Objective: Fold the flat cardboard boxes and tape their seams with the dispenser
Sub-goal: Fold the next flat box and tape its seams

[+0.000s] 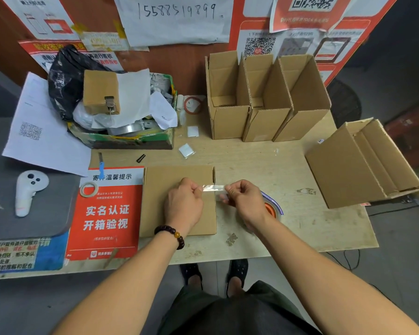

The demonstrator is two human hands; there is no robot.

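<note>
On a worn pale wooden table (288, 165), the left hand (183, 204) and right hand (246, 201) pinch a clear tape strip (213, 188) stretched over the flat brown cardboard box (169, 180); the orange-cored tape dispenser (275, 209) sits beneath the right wrist.

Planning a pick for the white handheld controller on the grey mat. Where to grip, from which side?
Take the white controller by its slim handle, the lower part nearest the table edge, coming from above with fingers across its width. It lies flat on the grey mat, button head pointing away, so the narrow shaft is the easiest part to close round.
</note>
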